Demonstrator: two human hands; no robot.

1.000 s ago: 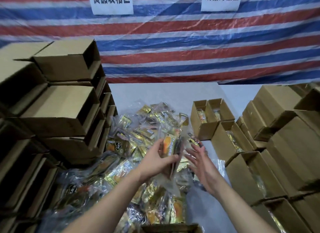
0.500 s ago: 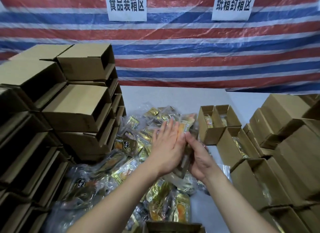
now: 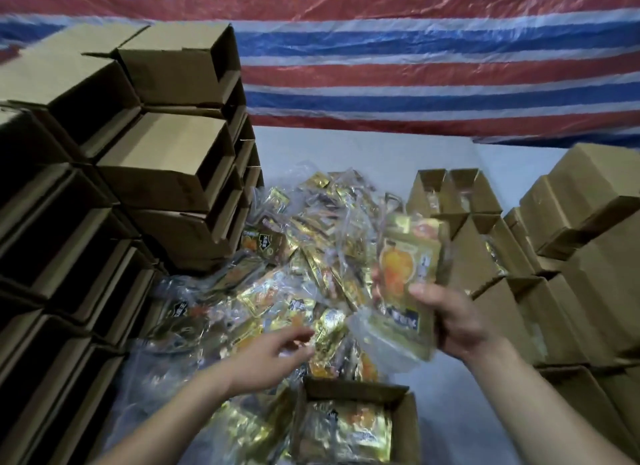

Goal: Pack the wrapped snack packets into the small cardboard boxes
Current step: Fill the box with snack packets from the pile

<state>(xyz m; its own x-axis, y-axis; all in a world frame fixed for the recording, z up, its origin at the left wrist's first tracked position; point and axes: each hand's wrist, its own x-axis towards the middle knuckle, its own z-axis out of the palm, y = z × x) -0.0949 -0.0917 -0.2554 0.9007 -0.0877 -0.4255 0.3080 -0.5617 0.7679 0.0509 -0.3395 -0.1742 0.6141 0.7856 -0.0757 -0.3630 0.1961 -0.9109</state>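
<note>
Hands have parted: right hand [image 3: 457, 321] grips upright packets [image 3: 408, 277] just above-right of the near box [image 3: 405, 426]; left hand [image 3: 273, 357], fingers loose, reaches the pile [image 3: 311, 257].

Hands split apart: right hand [image 3: 453, 321] now grips the stack of snack packets [image 3: 410, 277] alone, raised upright. Left hand [image 3: 273, 355] let go, dropped toward the packet pile [image 3: 294, 284], fingers loose. View tilted down; open box [image 3: 356, 426] with packets now visible at bottom; wall signs gone from view.
</note>
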